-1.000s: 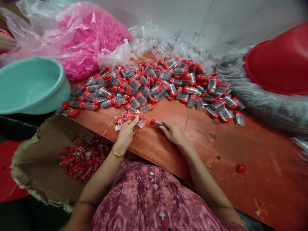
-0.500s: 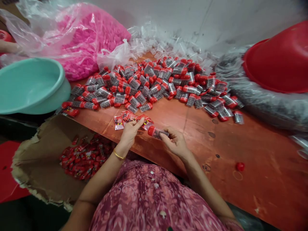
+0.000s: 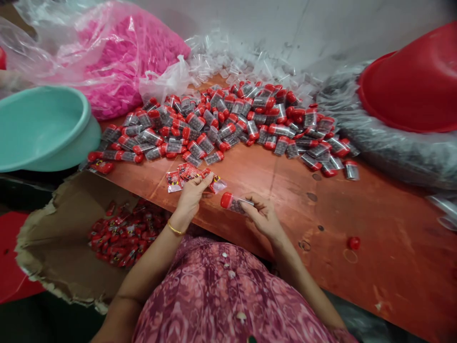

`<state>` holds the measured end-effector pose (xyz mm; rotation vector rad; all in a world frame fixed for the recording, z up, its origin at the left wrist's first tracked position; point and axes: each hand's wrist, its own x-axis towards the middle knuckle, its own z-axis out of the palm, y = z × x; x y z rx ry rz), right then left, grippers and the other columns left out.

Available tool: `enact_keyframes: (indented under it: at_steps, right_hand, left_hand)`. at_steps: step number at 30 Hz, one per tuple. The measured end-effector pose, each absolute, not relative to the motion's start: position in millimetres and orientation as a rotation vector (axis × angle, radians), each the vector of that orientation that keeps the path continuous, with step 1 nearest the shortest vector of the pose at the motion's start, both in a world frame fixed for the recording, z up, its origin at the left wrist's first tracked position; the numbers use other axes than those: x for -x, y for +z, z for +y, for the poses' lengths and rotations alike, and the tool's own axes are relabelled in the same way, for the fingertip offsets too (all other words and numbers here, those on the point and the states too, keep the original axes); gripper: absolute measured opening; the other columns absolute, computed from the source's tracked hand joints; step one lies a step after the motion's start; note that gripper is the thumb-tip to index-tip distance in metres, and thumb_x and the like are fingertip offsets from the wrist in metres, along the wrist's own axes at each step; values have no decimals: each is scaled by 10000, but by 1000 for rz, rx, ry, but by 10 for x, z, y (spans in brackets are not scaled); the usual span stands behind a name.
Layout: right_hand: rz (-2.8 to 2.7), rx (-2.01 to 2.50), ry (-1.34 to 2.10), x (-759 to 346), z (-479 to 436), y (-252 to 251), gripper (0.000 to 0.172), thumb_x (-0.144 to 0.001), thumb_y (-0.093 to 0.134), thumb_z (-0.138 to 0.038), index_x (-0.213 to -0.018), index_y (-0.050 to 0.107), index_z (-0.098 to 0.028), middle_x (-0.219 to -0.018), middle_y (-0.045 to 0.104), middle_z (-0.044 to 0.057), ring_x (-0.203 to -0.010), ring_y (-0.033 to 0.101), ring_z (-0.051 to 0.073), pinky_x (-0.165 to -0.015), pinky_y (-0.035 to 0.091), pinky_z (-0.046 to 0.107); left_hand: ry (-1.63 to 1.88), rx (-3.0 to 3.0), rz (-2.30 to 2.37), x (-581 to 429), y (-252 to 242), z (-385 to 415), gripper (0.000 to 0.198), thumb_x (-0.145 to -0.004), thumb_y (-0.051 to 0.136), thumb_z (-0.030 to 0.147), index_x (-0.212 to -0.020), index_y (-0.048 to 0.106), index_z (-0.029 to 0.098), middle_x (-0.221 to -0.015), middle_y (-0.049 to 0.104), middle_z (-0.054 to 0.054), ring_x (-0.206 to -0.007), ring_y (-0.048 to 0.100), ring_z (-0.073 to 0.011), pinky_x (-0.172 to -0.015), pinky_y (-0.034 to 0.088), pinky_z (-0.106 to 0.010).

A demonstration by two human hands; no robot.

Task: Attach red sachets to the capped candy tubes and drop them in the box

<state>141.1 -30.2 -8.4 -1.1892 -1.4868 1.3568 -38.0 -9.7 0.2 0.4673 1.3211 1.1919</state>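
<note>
My left hand (image 3: 193,193), with a gold bangle at the wrist, pinches a red printed packet (image 3: 216,184) with a clear end. Beside its fingers, more red packets (image 3: 174,180) lie on the table edge. In my right hand (image 3: 262,212) is a clear tube (image 3: 235,204) with dark contents, its red cap pointing left towards the packet. Tube and packet are apart. Behind both hands a wide heap of red-capped tubes (image 3: 214,124) covers the middle of the table.
A teal basin (image 3: 84,128) and a bag of pink pieces (image 3: 124,57) stand left. Below is a carton (image 3: 67,228) of red packets. Clear tubes (image 3: 243,59) lie behind. At right are a red tub (image 3: 410,85), a dark-filled bag (image 3: 385,155) and a loose red cap (image 3: 353,243).
The capped tube in my right hand has moved slightly down and right, away from the packet. My left hand keeps its pinch on the packet. The view has shifted slightly.
</note>
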Motion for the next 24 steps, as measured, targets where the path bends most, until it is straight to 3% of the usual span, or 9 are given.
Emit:
enact_keyframes:
  at_steps: [7, 24]
  right_hand:
    - [-1462, 1178, 1411, -1392, -311, 9, 168, -726, 565, -356, -682, 567, -193, -567, 516, -28, -490, 422, 92, -468, 347, 219]
    - [-1403, 1220, 1395, -1294, -263, -86, 237, -725, 567, -436, -686, 564, -202, -505, 446, -50, -444, 363, 82, -420, 288, 216]
  left_hand:
    - [1113, -501, 1313, 383, 68, -126, 479, -380, 804, 536, -573, 633, 133, -535, 615, 18, -475, 545, -83, -469, 437, -197]
    - [1159, -614, 1252, 400, 16, -178, 347, -518, 784, 440, -586, 649, 129, -579, 630, 3, -537, 542, -86, -574, 445, -217]
